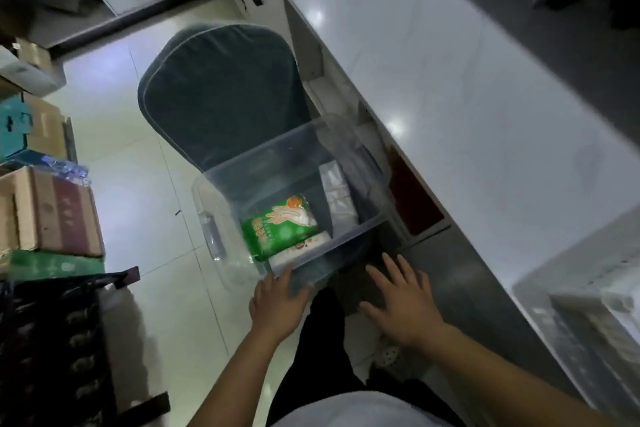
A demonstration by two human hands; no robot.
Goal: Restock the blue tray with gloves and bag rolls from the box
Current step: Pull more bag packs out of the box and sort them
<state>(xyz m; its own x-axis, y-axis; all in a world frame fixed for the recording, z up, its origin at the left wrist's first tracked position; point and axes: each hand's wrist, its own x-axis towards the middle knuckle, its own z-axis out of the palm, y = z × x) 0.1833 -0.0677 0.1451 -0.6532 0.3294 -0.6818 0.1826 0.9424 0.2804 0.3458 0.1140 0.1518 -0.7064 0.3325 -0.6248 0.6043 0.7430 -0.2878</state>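
Two bare hands reach toward a clear plastic box on a dark chair.

Nearest, the left hand [277, 305] rests on the near rim of the clear plastic box [221, 236], fingers curled over its edge; the right hand [401, 305] hovers just right of the box, fingers spread and straight, holding nothing. Inside the box a green glove packet [280, 225] lies on a white packet [301, 250], with pale bag rolls [337, 194] against the right wall. The box sits on a dark cushioned chair [221, 90] beside a white counter [467, 97]. Cardboard boxes [52, 211] stand at the left. Any blue tray cannot be told.
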